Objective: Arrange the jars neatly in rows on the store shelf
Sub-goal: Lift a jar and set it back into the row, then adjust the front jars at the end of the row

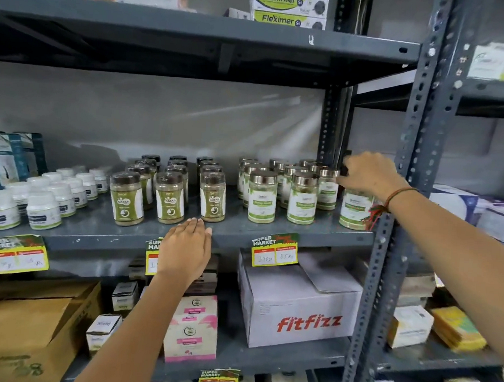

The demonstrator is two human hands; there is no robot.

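On the grey middle shelf (301,231) stand several silver-lidded jars with green labels (301,197), set in rows. To their left are three columns of brown-lidded jars of green powder (168,198). Further left sit several small white jars (44,209). One more green-label jar (355,208) stands apart at the shelf's right end. My right hand (365,175) is closed over its top, hiding the lid. My left hand (186,246) lies flat on the shelf's front edge below the brown-lidded jars and holds nothing.
A perforated steel upright (387,256) rises just right of the held jar. A blue box (10,157) stands at the shelf's far left. Price tags (274,250) hang from the front edge. Below sit a white Fitfizz carton (297,304) and pink boxes (191,328).
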